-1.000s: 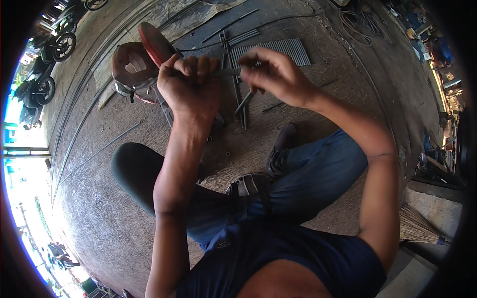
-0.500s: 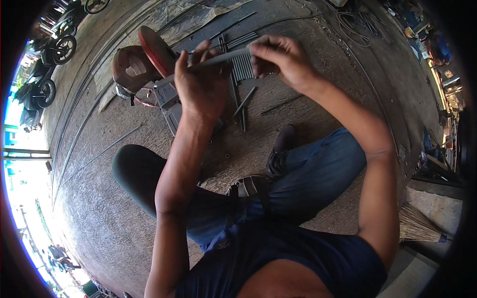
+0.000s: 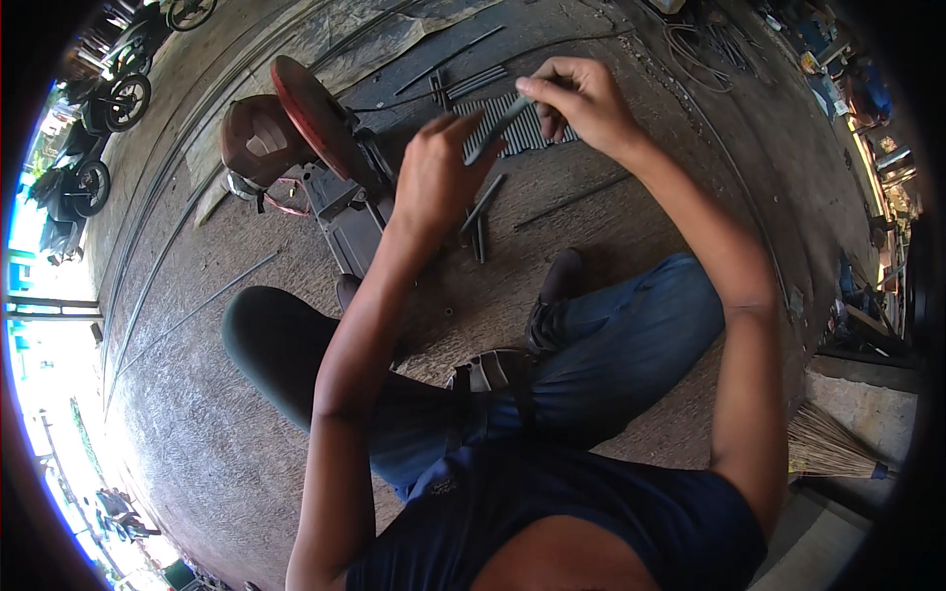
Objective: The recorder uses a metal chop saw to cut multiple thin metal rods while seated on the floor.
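Observation:
A grey metal rod point(image 3: 506, 123) slants between my two hands, above the far floor. Its upper end sits in the pinched thumb and fingers of my right hand point(image 3: 588, 106). My left hand point(image 3: 440, 175) is at the lower end, where the rod lies between thumb and fingers; these fingers are a little blurred. Just beyond the hands, many short cut rods point(image 3: 522, 130) lie side by side in a row on the floor. To the left stands a cut-off saw point(image 3: 313, 118) with a round, red-edged guard over its grey base.
Loose bars point(image 3: 572, 202) lie on the floor beyond my shoes. Long rods point(image 3: 163, 231) run along the left, with parked motorcycles point(image 3: 89, 185) past them. Coiled wire point(image 3: 698, 54) lies far right. A broom point(image 3: 836, 445) rests at the right by a concrete block point(image 3: 857, 399).
My left hand has moved right and turned, closer to my right hand. The rod now slants more steeply. My right hand has shifted slightly right, and more of the row of rods shows.

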A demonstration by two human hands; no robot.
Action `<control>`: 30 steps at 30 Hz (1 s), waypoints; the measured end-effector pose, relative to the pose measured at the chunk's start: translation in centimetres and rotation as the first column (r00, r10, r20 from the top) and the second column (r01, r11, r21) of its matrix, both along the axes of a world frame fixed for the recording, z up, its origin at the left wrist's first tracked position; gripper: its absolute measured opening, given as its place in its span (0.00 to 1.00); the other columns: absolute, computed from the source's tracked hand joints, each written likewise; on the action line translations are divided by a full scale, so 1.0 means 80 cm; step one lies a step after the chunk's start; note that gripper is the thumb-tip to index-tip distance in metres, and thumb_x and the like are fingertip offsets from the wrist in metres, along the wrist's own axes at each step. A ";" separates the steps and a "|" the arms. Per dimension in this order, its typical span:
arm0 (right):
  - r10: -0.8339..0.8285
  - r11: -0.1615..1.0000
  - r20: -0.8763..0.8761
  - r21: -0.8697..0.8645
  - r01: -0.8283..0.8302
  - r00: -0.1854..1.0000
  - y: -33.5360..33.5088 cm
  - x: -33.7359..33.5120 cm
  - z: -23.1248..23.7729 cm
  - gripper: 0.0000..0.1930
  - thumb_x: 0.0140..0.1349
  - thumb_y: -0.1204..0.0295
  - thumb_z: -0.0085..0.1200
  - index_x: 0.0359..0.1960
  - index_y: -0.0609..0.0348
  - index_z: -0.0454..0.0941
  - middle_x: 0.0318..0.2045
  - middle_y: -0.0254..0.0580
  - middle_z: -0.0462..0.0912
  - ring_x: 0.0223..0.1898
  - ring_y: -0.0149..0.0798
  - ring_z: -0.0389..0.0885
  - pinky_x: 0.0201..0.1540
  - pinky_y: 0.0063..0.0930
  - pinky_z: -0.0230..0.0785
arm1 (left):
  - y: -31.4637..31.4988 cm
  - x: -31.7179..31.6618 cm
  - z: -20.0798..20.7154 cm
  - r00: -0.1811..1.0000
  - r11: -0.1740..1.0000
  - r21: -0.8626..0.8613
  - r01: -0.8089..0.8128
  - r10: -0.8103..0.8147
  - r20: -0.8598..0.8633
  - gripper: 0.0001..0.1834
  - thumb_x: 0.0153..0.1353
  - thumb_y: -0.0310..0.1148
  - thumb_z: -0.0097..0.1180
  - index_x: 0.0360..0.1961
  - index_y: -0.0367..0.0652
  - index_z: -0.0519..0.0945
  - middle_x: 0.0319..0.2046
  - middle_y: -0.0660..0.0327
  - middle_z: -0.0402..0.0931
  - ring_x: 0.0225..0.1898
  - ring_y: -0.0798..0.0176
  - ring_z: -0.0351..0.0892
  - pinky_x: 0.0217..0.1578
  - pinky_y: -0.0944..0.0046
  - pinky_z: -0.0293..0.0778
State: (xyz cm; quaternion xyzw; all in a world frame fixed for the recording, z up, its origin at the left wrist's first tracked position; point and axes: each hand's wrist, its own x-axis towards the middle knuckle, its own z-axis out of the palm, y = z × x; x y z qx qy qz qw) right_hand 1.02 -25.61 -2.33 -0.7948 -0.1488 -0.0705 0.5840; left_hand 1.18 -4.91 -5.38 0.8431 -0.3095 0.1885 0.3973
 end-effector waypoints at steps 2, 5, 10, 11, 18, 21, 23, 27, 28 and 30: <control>0.045 0.998 -0.038 -0.039 -0.047 0.998 0.003 -0.004 -0.003 0.11 0.65 0.65 0.54 0.28 0.59 0.79 0.16 0.29 0.76 0.17 0.24 0.78 0.17 0.16 0.70 | -0.001 0.001 -0.016 0.996 0.996 0.064 0.055 -0.050 -0.078 0.16 0.52 0.32 0.67 0.41 0.37 0.82 0.31 0.55 0.81 0.29 0.60 0.82 0.32 0.62 0.77; 0.114 0.993 -0.024 0.033 -0.113 0.993 0.005 -0.005 -0.012 0.12 0.63 0.65 0.57 0.29 0.63 0.79 0.18 0.32 0.78 0.18 0.25 0.79 0.19 0.18 0.71 | -0.005 0.006 -0.035 0.984 0.991 0.089 0.098 -0.084 -0.157 0.15 0.51 0.33 0.68 0.38 0.36 0.83 0.27 0.56 0.81 0.27 0.65 0.81 0.30 0.64 0.76; 0.035 0.999 -0.167 0.048 -0.027 0.985 0.011 0.009 -0.041 0.08 0.61 0.67 0.58 0.31 0.60 0.80 0.25 0.34 0.81 0.28 0.25 0.79 0.29 0.21 0.72 | 0.005 0.029 -0.039 0.877 0.978 -0.207 0.027 -0.123 -0.465 0.14 0.55 0.35 0.67 0.35 0.33 0.84 0.26 0.62 0.82 0.26 0.70 0.79 0.29 0.69 0.74; 0.028 0.986 -0.074 -0.163 -0.040 0.997 0.013 0.010 -0.048 0.08 0.58 0.69 0.59 0.30 0.61 0.80 0.26 0.35 0.82 0.29 0.26 0.79 0.33 0.23 0.72 | 0.005 0.028 -0.039 0.887 0.966 -0.251 0.065 -0.171 -0.429 0.14 0.55 0.35 0.67 0.35 0.33 0.84 0.26 0.62 0.82 0.26 0.70 0.79 0.29 0.69 0.74; 0.148 0.958 0.006 -0.249 -0.141 0.989 0.024 0.000 -0.061 0.07 0.54 0.75 0.64 0.32 0.64 0.80 0.25 0.34 0.82 0.27 0.25 0.78 0.32 0.23 0.70 | 0.004 0.032 -0.039 0.599 0.711 -0.644 -0.281 -0.394 -0.697 0.14 0.59 0.36 0.64 0.31 0.32 0.83 0.27 0.63 0.80 0.27 0.72 0.77 0.25 0.71 0.72; 0.127 0.953 0.062 -0.284 -0.104 0.990 0.026 0.000 -0.055 0.07 0.55 0.75 0.62 0.34 0.65 0.81 0.25 0.35 0.83 0.28 0.25 0.78 0.32 0.23 0.70 | 0.003 0.033 -0.040 0.603 0.650 -0.702 -0.291 -0.445 -0.662 0.14 0.60 0.35 0.63 0.33 0.31 0.83 0.27 0.63 0.79 0.27 0.72 0.76 0.26 0.71 0.73; 0.093 0.949 0.063 -0.308 -0.069 0.994 0.026 0.001 -0.054 0.07 0.55 0.74 0.62 0.33 0.64 0.82 0.26 0.38 0.84 0.29 0.29 0.80 0.34 0.25 0.71 | 0.000 0.034 -0.039 0.620 0.655 -0.707 -0.268 -0.444 -0.647 0.14 0.60 0.35 0.62 0.35 0.30 0.82 0.27 0.62 0.79 0.27 0.71 0.76 0.27 0.71 0.75; 0.056 0.939 -0.009 -0.339 -0.056 0.998 0.022 0.003 -0.061 0.08 0.58 0.76 0.59 0.37 0.66 0.82 0.28 0.40 0.85 0.30 0.26 0.80 0.34 0.23 0.72 | -0.008 0.030 -0.037 0.693 0.619 -0.753 -0.225 -0.442 -0.570 0.17 0.60 0.33 0.62 0.42 0.26 0.80 0.30 0.59 0.80 0.27 0.70 0.77 0.36 0.70 0.81; 0.094 0.955 -0.020 -0.282 -0.095 0.995 0.022 0.004 -0.065 0.07 0.59 0.75 0.58 0.37 0.66 0.82 0.29 0.40 0.85 0.31 0.26 0.81 0.34 0.23 0.73 | -0.009 0.031 -0.035 0.711 0.680 -0.701 -0.215 -0.383 -0.590 0.18 0.60 0.34 0.62 0.42 0.26 0.80 0.30 0.59 0.80 0.28 0.70 0.77 0.35 0.70 0.80; 0.155 0.961 -0.097 -0.214 -0.173 0.983 0.017 0.007 -0.071 0.08 0.60 0.75 0.57 0.38 0.67 0.81 0.30 0.40 0.85 0.32 0.28 0.82 0.34 0.24 0.75 | -0.012 0.035 -0.035 0.741 0.812 -0.548 -0.203 -0.238 -0.628 0.19 0.59 0.37 0.63 0.40 0.27 0.82 0.29 0.56 0.81 0.29 0.70 0.78 0.30 0.71 0.77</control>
